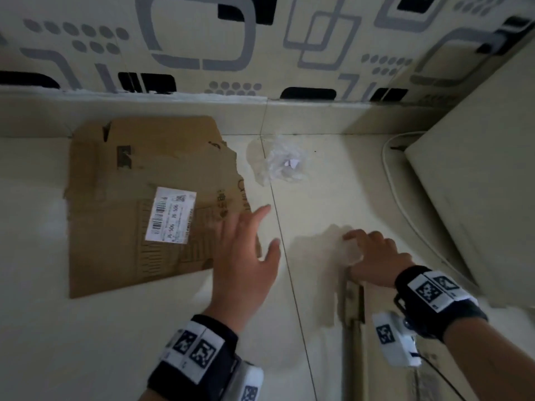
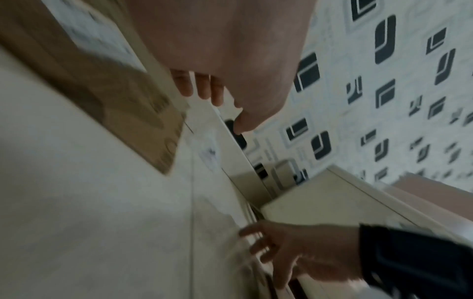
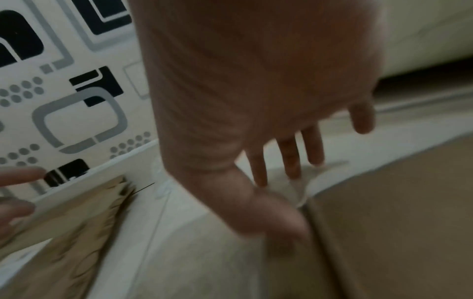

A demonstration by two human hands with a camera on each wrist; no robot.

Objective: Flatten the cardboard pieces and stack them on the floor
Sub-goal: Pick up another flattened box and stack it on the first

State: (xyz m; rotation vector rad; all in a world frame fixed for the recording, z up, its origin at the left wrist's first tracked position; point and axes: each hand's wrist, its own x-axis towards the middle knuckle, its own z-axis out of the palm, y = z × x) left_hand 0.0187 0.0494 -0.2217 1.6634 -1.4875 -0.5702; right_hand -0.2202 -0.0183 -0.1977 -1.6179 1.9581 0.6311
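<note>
Closest to you, your right hand [image 1: 373, 257] sits at the top end of a second cardboard piece [image 1: 385, 357] that runs down out of the bottom of the head view, long axis pointing roughly away from you toward the wall; most of it is cut off, so you can't see how big it is or how flat. The fingers are bent over something pale and crinkly at that end, and in the right wrist view they look fairly straight, so honestly I can't tell whether that hand is gripping anything or just resting there, it's all motion blur. Your left hand [image 1: 246, 256] is spread out with fingers straight, holding nothing, over the near right corner of the flat cardboard sheet [image 1: 144, 204]; whether it touches the sheet is hard to say. That sheet lies flat on the tile floor [image 1: 58, 328] to your left, long axis running from you toward the wall, white shipping label [image 1: 170, 215] face up near the middle, its right edge torn and ragged. There's bare tile in front of the sheet and between the two pieces. Further out, a crumpled clear plastic bag [image 1: 278, 163] lies just past the sheet's torn edge, a white cabinet [image 1: 477, 183] boxes in the right side with a white cable [image 1: 390, 175] along its base, and the patterned wall [image 1: 260, 39] closes off the far side.
</note>
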